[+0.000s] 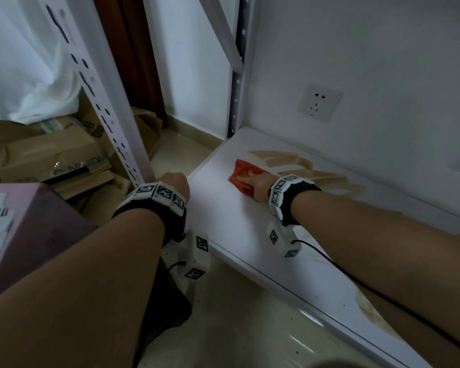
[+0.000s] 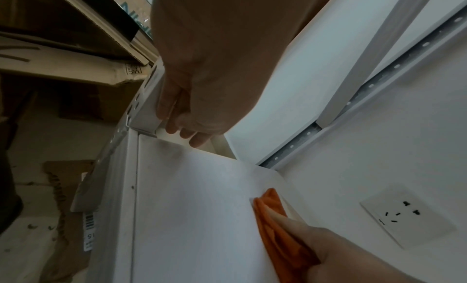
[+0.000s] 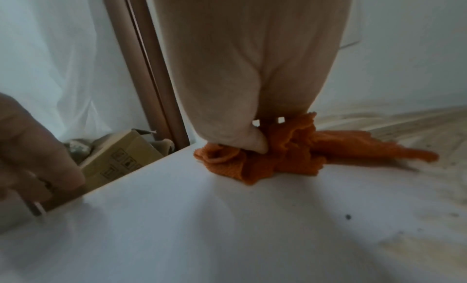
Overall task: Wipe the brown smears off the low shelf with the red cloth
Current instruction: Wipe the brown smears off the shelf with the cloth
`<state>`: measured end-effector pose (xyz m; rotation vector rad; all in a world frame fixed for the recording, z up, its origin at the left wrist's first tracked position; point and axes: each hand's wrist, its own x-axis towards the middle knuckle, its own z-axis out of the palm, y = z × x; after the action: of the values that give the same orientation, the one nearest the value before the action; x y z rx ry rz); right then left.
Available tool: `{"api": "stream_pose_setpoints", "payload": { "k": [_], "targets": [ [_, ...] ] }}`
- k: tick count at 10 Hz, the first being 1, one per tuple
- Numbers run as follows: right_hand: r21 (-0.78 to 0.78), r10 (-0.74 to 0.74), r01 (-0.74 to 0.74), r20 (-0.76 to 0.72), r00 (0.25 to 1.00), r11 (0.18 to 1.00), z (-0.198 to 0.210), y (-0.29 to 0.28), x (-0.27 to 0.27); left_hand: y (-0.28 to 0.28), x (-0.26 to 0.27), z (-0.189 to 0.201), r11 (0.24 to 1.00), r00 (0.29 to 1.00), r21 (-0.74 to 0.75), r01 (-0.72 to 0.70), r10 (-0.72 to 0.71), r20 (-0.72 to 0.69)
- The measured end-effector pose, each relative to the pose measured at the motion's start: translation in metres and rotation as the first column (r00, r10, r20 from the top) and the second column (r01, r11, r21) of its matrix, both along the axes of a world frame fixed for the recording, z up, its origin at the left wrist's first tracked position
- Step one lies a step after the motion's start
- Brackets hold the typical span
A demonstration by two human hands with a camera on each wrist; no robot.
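Observation:
The red cloth lies bunched on the white low shelf, at the left end of the brown smears. My right hand presses down on the cloth with straight fingers; the right wrist view shows the thumb dug into the cloth and smears to its right. More brown smearing sits under my right forearm by the front edge. My left hand grips the base of the front shelf post, fingers curled round the post in the left wrist view.
Flattened cardboard boxes pile up on the floor left of the shelf. A pinkish box with a barcode label is near my left arm. A wall socket sits above the shelf. A black cable trails across the shelf front.

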<state>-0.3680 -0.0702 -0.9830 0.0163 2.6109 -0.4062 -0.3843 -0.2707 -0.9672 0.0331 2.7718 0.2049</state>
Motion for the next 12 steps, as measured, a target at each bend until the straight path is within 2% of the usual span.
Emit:
{"api": "stream_pose_setpoints", "payload": {
  "k": [1, 3, 4, 5, 6, 7, 8, 9, 10, 11, 12],
  "targets": [
    [0.227, 0.29, -0.289, 0.027, 0.957, 0.93, 0.018, -0.014, 0.02, -0.001, -0.006, -0.002, 0.988, 0.993, -0.117, 0.103, -0.11, -0.051],
    [0.187, 0.498, -0.496, 0.041, 0.866, 0.848, 0.023, -0.035, 0.063, 0.012, 0.007, 0.006, 0.957, 0.977, -0.204, 0.209, -0.214, -0.005],
    [0.14, 0.525, -0.543, 0.146, 0.839, 0.828, 0.021, -0.026, 0.088, 0.02, 0.016, 0.006, 0.954, 0.975, -0.199, 0.224, -0.22, 0.042],
    [0.099, 0.445, -0.456, 0.117, 0.888, 0.884, 0.027, 0.0, 0.098, 0.028, 0.025, 0.014, 0.958, 0.975, -0.181, 0.222, -0.217, 0.046],
    [0.111, 0.223, -0.231, 0.078, 0.972, 0.967, 0.029, 0.032, 0.09, 0.031, 0.027, 0.012, 0.957, 0.97, -0.162, 0.24, -0.24, 0.02],
    [0.119, 0.176, -0.193, 0.137, 0.975, 0.974, 0.028, 0.03, 0.08, 0.033, 0.032, 0.009, 0.959, 0.968, -0.136, 0.249, -0.25, 0.005],
    [0.168, 0.177, -0.204, 0.164, 0.971, 0.964, 0.025, 0.015, 0.073, 0.037, 0.03, 0.004, 0.953, 0.959, -0.128, 0.276, -0.282, -0.033],
    [0.212, 0.267, -0.287, 0.121, 0.956, 0.934, 0.017, -0.01, 0.068, 0.043, 0.026, 0.004, 0.943, 0.945, -0.104, 0.315, -0.322, -0.057],
    [0.189, 0.318, -0.336, 0.122, 0.94, 0.923, 0.006, -0.03, 0.068, 0.05, 0.029, 0.0, 0.902, 0.902, -0.098, 0.421, -0.428, -0.059],
    [0.094, 0.31, -0.313, 0.048, 0.95, 0.945, 0.013, -0.02, 0.075, 0.053, 0.034, -0.005, 0.877, 0.88, -0.127, 0.464, -0.472, -0.048],
    [0.008, 0.244, -0.244, -0.078, 0.967, 0.97, 0.026, 0.005, 0.085, 0.06, 0.038, 0.0, 0.885, 0.89, -0.156, 0.439, -0.452, -0.059]
  ]
}}
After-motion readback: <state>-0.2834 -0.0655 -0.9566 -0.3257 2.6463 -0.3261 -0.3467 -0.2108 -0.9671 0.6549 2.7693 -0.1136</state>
